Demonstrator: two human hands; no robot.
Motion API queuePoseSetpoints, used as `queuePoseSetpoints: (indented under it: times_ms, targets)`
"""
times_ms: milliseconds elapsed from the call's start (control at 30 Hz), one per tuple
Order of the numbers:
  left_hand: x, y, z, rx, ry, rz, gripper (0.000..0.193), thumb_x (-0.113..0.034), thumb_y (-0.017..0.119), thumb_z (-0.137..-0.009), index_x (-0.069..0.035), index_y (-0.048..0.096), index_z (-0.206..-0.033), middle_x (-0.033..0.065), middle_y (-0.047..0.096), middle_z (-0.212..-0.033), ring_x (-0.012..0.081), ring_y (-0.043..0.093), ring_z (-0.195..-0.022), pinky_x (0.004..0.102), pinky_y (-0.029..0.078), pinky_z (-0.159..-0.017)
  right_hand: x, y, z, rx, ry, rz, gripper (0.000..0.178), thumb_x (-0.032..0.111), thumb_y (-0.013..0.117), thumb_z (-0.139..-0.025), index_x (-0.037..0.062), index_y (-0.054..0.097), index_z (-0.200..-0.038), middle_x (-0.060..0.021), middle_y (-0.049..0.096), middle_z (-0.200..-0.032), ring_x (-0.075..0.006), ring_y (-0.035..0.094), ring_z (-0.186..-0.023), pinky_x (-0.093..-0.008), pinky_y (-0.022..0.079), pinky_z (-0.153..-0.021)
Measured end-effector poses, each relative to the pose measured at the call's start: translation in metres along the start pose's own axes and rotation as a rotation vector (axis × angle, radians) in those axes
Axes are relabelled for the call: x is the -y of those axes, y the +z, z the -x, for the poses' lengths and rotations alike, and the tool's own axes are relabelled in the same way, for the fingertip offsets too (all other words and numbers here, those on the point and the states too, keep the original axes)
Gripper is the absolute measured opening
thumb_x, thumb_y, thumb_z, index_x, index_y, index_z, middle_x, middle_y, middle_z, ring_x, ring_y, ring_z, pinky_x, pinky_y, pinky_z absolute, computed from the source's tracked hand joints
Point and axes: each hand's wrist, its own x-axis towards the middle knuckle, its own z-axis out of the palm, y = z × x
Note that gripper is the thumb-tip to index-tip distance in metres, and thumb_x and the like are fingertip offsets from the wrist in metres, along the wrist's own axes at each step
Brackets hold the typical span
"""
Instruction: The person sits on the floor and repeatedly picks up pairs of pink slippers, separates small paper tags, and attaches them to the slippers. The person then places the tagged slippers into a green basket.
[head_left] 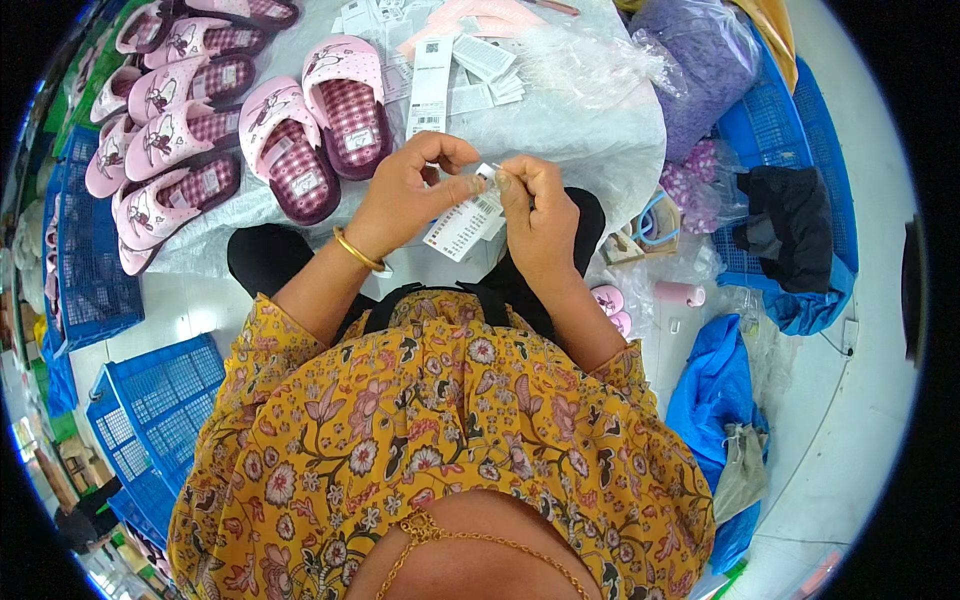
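Both my hands meet at the table's near edge over a white printed hang tag (462,228). My left hand (420,185), with a gold bangle at its wrist, pinches the tag's upper end between thumb and finger. Close beside it, my right hand (535,205) is closed in a pinch at the same end; a small white bit shows between the fingertips. Just left of my hands lies a pair of pink slippers with checked insoles, one slipper (347,105) beside the other (287,150). More pink slippers (180,140) are stacked at the far left.
Loose tags (485,58) and clear plastic bags (585,65) lie on the white-covered table (590,130). A purple bagged bundle (695,75) and blue crates (765,120) stand at the right. Another blue crate (165,400) is at the lower left, and a blue bag (710,390) lies on the floor.
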Motion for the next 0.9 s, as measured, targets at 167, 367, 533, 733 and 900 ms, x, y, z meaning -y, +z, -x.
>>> queuePoseSetpoints:
  times_ms: [167, 367, 533, 733, 900]
  targets:
    - [0.010, -0.001, -0.005, 0.151, -0.230, 0.391, 0.019, -0.018, 0.063, -0.095, -0.002, 0.065, -0.106, -0.0023, 0.064, -0.095, 0.0038, 0.055, -0.086, 0.0215, 0.046, -0.076, 0.002, 0.002, -0.003, -0.015, 0.027, 0.006, 0.009, 0.007, 0.061, -0.093, 0.0024, 0.058, -0.101, -0.0113, 0.064, -0.083, -0.0184, 0.063, -0.067, -0.0298, 0.050, -0.062]
    - [0.016, 0.006, -0.007, 0.131, -0.324, 0.482, 0.017, -0.019, 0.065, -0.094, -0.003, 0.067, -0.101, -0.0041, 0.064, -0.086, 0.0023, 0.055, -0.073, 0.0191, 0.045, -0.067, 0.000, 0.004, -0.006, -0.043, 0.055, 0.036, 0.011, 0.008, 0.063, -0.093, 0.0022, 0.058, -0.101, -0.0108, 0.065, -0.082, -0.0173, 0.064, -0.067, -0.0294, 0.050, -0.063]
    - [0.022, 0.016, 0.000, 0.053, -0.246, 0.465, 0.013, -0.017, 0.067, -0.093, -0.004, 0.067, -0.096, -0.0050, 0.063, -0.083, 0.0014, 0.051, -0.070, 0.0182, 0.041, -0.062, -0.003, 0.008, -0.005, -0.070, 0.032, 0.045, 0.012, 0.008, 0.064, -0.092, 0.0021, 0.058, -0.101, -0.0104, 0.065, -0.083, -0.0162, 0.064, -0.068, -0.0292, 0.050, -0.063]
    - [0.021, 0.021, 0.002, -0.008, -0.245, 0.448, 0.010, -0.013, 0.066, -0.092, -0.003, 0.066, -0.095, -0.0037, 0.064, -0.084, 0.0015, 0.052, -0.072, 0.0181, 0.042, -0.064, -0.005, 0.012, -0.005, -0.053, 0.039, 0.015, 0.013, 0.007, 0.065, -0.091, 0.0023, 0.059, -0.101, -0.0099, 0.066, -0.083, -0.0154, 0.064, -0.068, -0.0283, 0.051, -0.063]
    - [0.021, 0.024, -0.002, -0.008, -0.263, 0.600, 0.008, -0.010, 0.067, -0.090, -0.003, 0.064, -0.094, -0.0024, 0.064, -0.084, 0.0020, 0.055, -0.074, 0.0186, 0.044, -0.066, -0.012, 0.012, -0.005, -0.077, 0.007, 0.027, 0.011, 0.006, 0.064, -0.091, 0.0024, 0.059, -0.100, -0.0093, 0.066, -0.084, -0.0143, 0.063, -0.068, -0.0274, 0.051, -0.064]
